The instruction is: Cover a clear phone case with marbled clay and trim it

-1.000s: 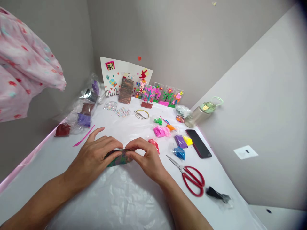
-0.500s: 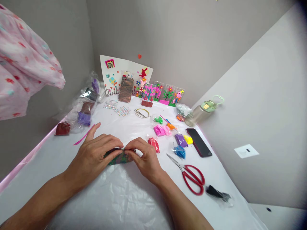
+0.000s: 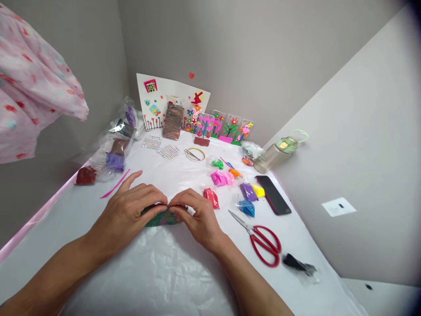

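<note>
A flat piece of marbled dark green clay with reddish-brown patches point(image 3: 163, 218) lies low between my hands, close to the table; the fingers hide much of it. My left hand point(image 3: 131, 208) pinches its upper edge between thumb and forefinger, the little finger raised. From the other side my right hand point(image 3: 196, 215) pinches the same edge, its fingertips almost touching those of the left. Whatever fine detail sits between the fingertips is too small to make out. To the right lies a pair of red-handled scissors point(image 3: 265, 243), blades slightly apart, and a red clay packet point(image 3: 211, 198) is just beyond my right hand.
Several clay packets, such as the pink one point(image 3: 222, 178), lie right of centre. A phone point(image 3: 273, 195) and a bottle point(image 3: 276, 153) are farther right. Decorated clear cases point(image 3: 205, 129) and a brown marbled case point(image 3: 173, 121) stand at the back. Bagged clay point(image 3: 115, 162) sits left.
The fingertips of both hands have shifted slightly left along the edge of the clay piece. Both hands keep their pinch, and the other things lie as before.
</note>
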The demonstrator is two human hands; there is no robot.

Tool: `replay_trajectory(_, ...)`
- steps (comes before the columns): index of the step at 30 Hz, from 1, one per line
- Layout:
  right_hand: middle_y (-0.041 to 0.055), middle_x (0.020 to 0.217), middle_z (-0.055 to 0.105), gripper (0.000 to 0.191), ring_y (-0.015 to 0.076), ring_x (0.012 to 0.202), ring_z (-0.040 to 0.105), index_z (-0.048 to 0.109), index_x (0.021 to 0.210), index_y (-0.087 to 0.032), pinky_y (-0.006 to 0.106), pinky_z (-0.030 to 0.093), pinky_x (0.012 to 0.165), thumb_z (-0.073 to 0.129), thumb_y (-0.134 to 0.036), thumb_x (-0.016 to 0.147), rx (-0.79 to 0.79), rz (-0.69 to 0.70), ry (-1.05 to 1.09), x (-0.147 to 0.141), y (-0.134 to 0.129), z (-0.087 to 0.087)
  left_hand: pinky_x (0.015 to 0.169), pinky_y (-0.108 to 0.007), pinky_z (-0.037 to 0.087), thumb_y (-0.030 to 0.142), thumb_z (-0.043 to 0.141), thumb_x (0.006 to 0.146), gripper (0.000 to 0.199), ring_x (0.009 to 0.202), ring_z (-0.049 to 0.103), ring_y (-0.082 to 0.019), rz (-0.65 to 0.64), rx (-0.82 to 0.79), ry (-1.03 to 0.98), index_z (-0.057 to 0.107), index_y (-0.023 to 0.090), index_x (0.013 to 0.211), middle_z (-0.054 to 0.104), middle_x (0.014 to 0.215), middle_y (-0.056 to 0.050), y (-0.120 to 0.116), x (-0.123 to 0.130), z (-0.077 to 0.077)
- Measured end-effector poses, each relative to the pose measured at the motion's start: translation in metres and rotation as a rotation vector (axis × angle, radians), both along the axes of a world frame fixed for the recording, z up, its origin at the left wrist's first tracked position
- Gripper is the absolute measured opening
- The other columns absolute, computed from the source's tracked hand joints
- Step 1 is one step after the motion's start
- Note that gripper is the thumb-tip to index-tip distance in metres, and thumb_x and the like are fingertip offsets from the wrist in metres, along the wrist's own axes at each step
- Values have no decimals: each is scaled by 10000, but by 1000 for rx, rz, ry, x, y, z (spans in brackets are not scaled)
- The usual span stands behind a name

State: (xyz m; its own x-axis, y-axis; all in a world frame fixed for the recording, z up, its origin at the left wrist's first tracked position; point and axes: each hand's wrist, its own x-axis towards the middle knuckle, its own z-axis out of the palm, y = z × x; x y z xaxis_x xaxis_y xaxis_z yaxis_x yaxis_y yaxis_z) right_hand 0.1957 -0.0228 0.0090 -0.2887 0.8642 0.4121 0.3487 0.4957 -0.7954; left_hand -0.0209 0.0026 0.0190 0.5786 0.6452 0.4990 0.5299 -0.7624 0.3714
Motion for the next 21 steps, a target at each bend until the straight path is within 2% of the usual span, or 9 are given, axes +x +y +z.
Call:
replay_trajectory(3,39,909,699,134,161,857,657,734,933,-210,264,517,761,650,-106,947,16,-3,0,1,1,0,1233,-580,203,261,563,1019,44,825,674,-134,-14,-14,9,600,256,995,711,915,59,0,0,0)
replay_trajectory(8,45,931,706,78,167,867,654,737,992,-215,275,519,762,683,-176,951,5,-18,-29,1,0,1,1231,-562,209,236,547,1022,44,843,671,-131,-22,-21,22,585,254,1010,705,936,55,1,-1,-2)
replay_trajectory(21,53,939,716,97,172,878,671,755,971,-219,279,528,771,666,-181,964,22,-15,-35,-2,0,-1,1235,-544,218,255,563,1014,25,799,649,-131,-12,-34,11,569,241,995,683,891,60,2,0,-4)
